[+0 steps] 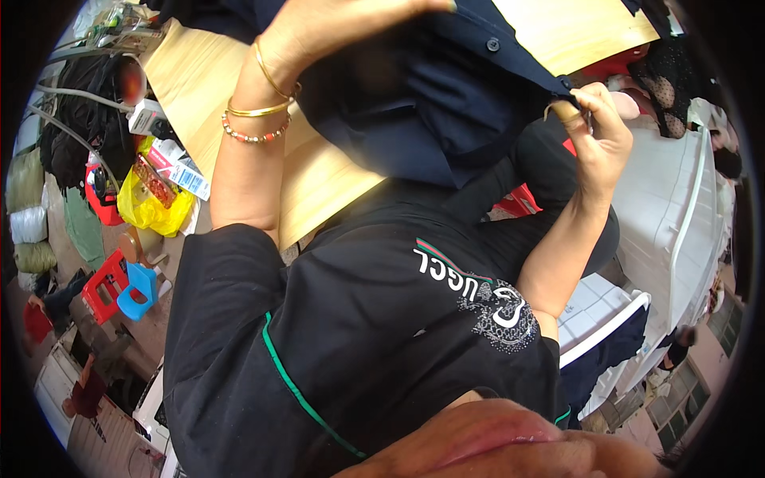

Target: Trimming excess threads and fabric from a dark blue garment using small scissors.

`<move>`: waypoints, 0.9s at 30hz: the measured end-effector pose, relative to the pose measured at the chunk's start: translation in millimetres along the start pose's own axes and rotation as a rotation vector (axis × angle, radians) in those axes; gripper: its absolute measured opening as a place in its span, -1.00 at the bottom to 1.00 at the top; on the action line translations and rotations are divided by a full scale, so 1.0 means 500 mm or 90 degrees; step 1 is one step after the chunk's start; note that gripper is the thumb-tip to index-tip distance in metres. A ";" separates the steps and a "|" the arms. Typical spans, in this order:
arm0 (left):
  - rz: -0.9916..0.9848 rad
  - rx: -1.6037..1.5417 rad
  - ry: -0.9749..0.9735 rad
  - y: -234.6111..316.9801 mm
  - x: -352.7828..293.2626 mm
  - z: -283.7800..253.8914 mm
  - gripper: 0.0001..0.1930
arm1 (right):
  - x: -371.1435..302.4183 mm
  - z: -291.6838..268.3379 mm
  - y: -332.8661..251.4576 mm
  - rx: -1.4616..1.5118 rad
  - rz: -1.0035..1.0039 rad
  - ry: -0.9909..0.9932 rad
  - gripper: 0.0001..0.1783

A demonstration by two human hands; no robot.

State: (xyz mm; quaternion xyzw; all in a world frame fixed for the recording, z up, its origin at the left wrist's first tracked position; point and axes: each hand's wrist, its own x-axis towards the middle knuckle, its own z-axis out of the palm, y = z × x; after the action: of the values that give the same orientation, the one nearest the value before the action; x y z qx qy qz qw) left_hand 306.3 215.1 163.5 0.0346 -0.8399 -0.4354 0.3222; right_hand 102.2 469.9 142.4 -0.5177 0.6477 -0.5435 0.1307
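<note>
A dark navy buttoned garment [414, 103] is drawn up in front of me, partly over the wooden tabletop and partly over my lap. Its buttoned edge runs taut between my hands, with a dark button [492, 45] on it. My left hand [351, 20] is on the garment at the top, thumb stretched along the cloth; its other fingers are cut off by the frame. My right hand [599, 131] pinches the edge's corner beside a second button [566, 82]. A small dark sliver shows between its fingers, too small to name.
Under the garment is a pale wooden table [199, 88]. To the left are a yellow plastic bag [151, 203] with boxes, a red stool [103, 285] and a blue stool [139, 291]. White plastic bins [653, 191] stand close on the right, with dark cloth [613, 358] below.
</note>
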 end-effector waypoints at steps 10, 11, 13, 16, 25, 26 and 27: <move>-0.025 -0.066 -0.023 0.000 0.003 0.071 -0.83 | 0.057 -0.017 0.040 0.177 0.111 0.078 -0.82; -0.117 -0.143 0.025 0.022 0.003 0.075 -0.85 | 0.065 -0.003 0.044 0.140 0.095 0.090 -0.80; -0.304 -0.255 0.022 -0.040 -0.026 0.071 -0.85 | 0.075 0.016 0.062 0.128 0.125 0.082 -0.77; -0.289 -0.373 0.037 -0.082 -0.035 0.066 -0.74 | 0.092 0.068 0.004 -0.039 0.070 0.100 -0.64; -0.306 -0.372 0.042 -0.067 -0.029 0.064 -0.73 | 0.110 0.106 -0.022 -0.126 -0.121 -0.003 -0.61; -0.310 -0.381 0.045 -0.063 -0.029 0.064 -0.73 | 0.114 0.111 -0.020 -0.122 -0.110 -0.020 -0.61; -0.309 -0.380 0.042 -0.055 -0.027 0.063 -0.73 | 0.117 0.117 -0.023 -0.124 -0.106 -0.017 -0.61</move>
State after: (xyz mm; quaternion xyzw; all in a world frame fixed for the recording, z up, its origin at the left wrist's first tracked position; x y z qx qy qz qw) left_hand 293.0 225.0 122.9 0.1509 -0.6327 -0.7231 0.2325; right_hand 126.0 390.8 153.4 -0.5872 0.6501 -0.4804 0.0428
